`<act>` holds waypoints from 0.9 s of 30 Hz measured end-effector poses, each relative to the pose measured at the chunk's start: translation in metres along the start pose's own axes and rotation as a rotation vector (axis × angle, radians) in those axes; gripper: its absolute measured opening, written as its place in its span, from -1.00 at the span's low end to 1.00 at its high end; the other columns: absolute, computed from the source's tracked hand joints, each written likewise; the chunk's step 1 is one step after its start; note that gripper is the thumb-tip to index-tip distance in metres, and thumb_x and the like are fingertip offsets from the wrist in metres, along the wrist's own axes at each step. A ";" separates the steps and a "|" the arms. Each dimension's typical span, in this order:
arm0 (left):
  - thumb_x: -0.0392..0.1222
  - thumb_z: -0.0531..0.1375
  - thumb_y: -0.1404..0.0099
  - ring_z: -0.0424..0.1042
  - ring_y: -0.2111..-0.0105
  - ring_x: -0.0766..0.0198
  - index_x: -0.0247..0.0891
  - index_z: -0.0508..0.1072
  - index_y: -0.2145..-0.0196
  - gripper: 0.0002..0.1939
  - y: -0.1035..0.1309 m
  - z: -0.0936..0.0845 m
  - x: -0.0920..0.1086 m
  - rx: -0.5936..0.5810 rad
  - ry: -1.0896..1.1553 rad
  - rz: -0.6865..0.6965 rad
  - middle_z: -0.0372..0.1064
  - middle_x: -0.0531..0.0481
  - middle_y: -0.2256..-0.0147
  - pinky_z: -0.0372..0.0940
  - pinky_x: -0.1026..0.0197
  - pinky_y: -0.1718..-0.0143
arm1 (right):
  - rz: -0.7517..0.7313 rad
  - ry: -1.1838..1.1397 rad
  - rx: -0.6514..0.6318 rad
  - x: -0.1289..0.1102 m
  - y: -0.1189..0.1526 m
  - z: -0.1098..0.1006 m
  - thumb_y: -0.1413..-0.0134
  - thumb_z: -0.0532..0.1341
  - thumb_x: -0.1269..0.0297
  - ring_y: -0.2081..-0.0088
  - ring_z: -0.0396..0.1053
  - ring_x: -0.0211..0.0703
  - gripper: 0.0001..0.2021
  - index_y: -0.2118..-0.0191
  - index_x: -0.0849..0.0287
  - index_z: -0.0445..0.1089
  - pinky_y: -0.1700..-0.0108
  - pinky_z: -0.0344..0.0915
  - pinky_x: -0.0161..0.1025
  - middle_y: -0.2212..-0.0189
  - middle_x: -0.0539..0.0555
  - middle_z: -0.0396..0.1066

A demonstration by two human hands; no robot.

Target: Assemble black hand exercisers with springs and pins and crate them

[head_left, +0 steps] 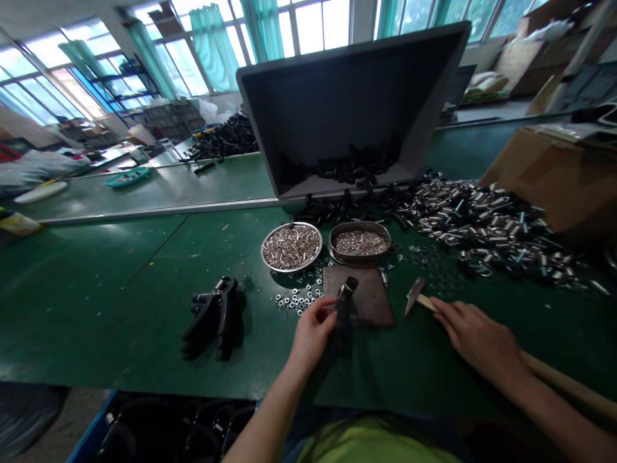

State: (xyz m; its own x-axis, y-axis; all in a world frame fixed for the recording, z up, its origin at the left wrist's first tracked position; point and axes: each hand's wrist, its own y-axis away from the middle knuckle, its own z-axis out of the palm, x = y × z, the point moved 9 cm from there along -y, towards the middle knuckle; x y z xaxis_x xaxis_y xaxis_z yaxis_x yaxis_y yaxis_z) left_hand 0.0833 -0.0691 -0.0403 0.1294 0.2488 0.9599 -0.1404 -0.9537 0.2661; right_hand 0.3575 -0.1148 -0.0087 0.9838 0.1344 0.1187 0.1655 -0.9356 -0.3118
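Note:
A black part with a metal piece at its top [344, 302] stands over a square metal plate [373, 296], and my left hand [315, 325] has its fingers closed on it. To the right of the plate, my right hand [470, 331] is closed around the wooden handle of a small hammer [417, 297], whose head is at the green table surface. Behind the plate are a round dish of small metal pins [292, 247] and an oval tin of small metal pieces [361, 244]. Small nuts [299, 299] lie scattered left of the plate.
Several black handles [214, 318] lie on the left of the green table [120, 308]. A grey bin [351, 109] tilts at the back with black parts in it. Metal parts [501, 225] are heaped at the right, beside a cardboard box [554, 173]. A blue crate [96, 427] sits below the front edge.

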 end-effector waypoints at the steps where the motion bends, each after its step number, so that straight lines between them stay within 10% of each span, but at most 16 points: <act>1: -0.12 0.25 -0.12 0.39 0.45 0.27 -0.27 0.46 0.12 -0.65 0.001 0.007 -0.008 -0.028 0.185 -0.097 0.42 -0.05 0.36 0.31 0.23 0.43 | -0.014 -0.029 0.005 0.004 -0.007 -0.001 -0.24 -0.01 0.24 0.28 0.40 -0.01 -0.68 0.08 0.15 0.44 0.42 0.28 -0.18 0.30 0.16 0.46; 6: -0.16 0.35 -0.02 0.44 0.12 0.15 -0.33 0.46 0.05 -0.49 0.024 0.039 -0.022 -0.071 0.612 -0.322 0.43 -0.18 0.06 0.28 0.14 0.00 | -0.036 -0.262 -0.032 -0.011 -0.098 -0.007 -0.23 0.02 0.27 0.09 0.32 -0.02 -0.70 0.17 0.21 0.48 0.06 0.26 -0.13 0.20 0.16 0.48; 14: -0.12 0.33 -0.07 0.22 -0.15 0.05 -0.24 0.41 -0.04 -0.45 0.039 0.026 0.014 -0.116 0.288 -0.124 0.24 -0.17 -0.15 0.10 0.06 -0.18 | 0.014 -0.266 -0.396 -0.066 -0.232 0.059 -0.11 0.21 0.22 0.06 0.34 -0.02 -0.77 0.16 0.21 0.46 0.08 0.30 -0.11 0.14 0.17 0.44; 21: -0.19 0.17 -0.23 0.41 0.15 0.18 -0.24 0.50 0.14 -0.75 -0.043 -0.002 0.081 0.050 -0.550 0.349 0.47 -0.08 0.15 0.28 0.14 0.07 | 0.106 -0.309 -0.414 -0.059 -0.237 0.076 -0.18 0.16 0.22 0.11 0.38 -0.09 -0.75 0.08 0.24 0.37 0.10 0.33 -0.06 0.12 0.15 0.40; 27: -0.22 0.08 -0.28 0.34 0.14 0.11 -0.29 0.55 0.26 -0.75 -0.143 0.037 0.109 0.061 -1.321 0.494 0.46 -0.17 0.21 0.19 0.10 0.06 | 0.129 -0.494 -0.269 -0.042 -0.229 0.055 -0.09 0.17 0.39 0.17 0.42 -0.08 -0.86 0.23 0.21 0.45 0.13 0.27 -0.23 0.27 0.14 0.51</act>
State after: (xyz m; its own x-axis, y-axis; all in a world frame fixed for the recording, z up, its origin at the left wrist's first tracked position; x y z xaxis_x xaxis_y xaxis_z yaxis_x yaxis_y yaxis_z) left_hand 0.1538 0.0878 0.0229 0.8965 -0.4156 0.1532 -0.4034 -0.9089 -0.1054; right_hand 0.2824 0.1118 0.0060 0.9209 0.0900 -0.3793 0.0824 -0.9959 -0.0363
